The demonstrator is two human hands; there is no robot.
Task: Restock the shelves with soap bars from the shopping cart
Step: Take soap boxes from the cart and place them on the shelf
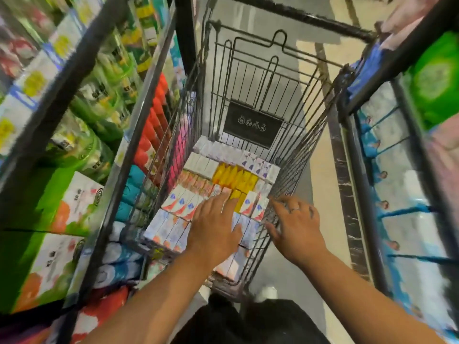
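A wire shopping cart (258, 78) stands in the aisle below me, its floor packed with rows of soap bar boxes (173, 224): white and lilac ones, white ones with red and blue marks, and yellow ones (234, 178). My left hand (213, 229) reaches down into the cart with fingers spread straight over the boxes near the yellow ones. Beside the cart's right wall, my right hand (295, 224), with a ring on one finger, hovers over the boxes with loosely spread fingers. Neither hand holds a box. The view is blurred.
Shelves (62, 100) on the left hold green bottles, boxed goods and red and teal packs close against the cart. On the right, another shelf unit (397, 170) carries blue and white packs and a green pack. A strip of floor (320, 194) runs between cart and right shelf.
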